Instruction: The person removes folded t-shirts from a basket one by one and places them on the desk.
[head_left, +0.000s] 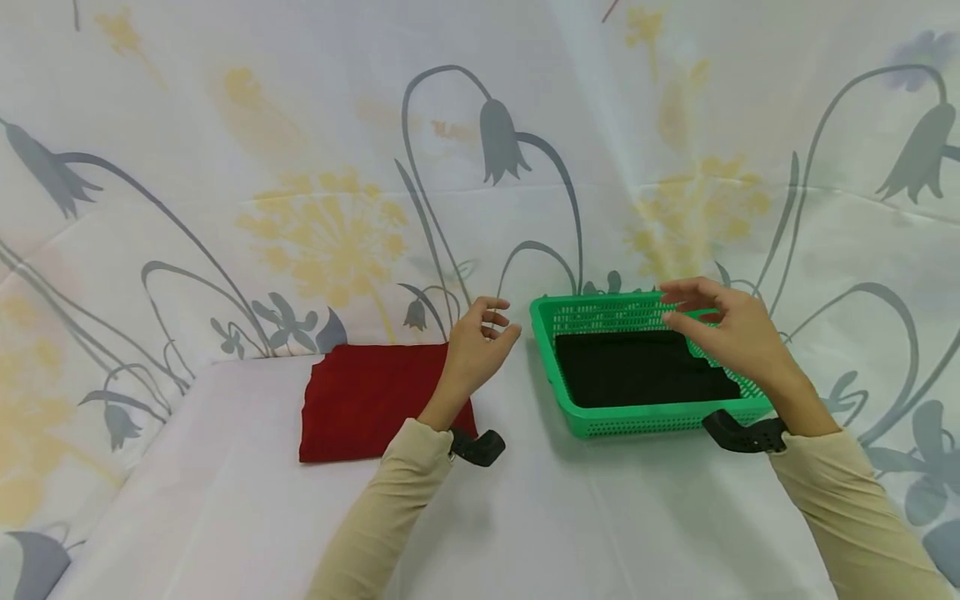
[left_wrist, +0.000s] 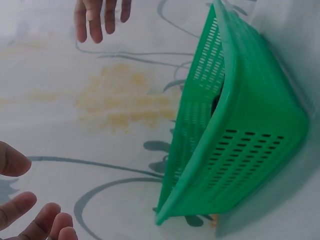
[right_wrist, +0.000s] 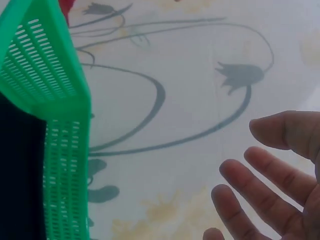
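Observation:
A folded dark red cloth lies on the white surface at the left. My left hand hovers over its right edge, fingers loosely bent and holding nothing. To the right stands a green perforated plastic basket with a folded black cloth lying flat inside. Above the basket's right side is my right hand, its fingers relaxed and apart from the thumb, with nothing between them. The right wrist view shows the black cloth beside the basket's wall, away from the fingers.
White fabric with printed grey and yellow flowers rises as a backdrop behind the cloth and basket. The white tabletop extends toward the front. Each wrist wears a black camera strap below a beige sleeve.

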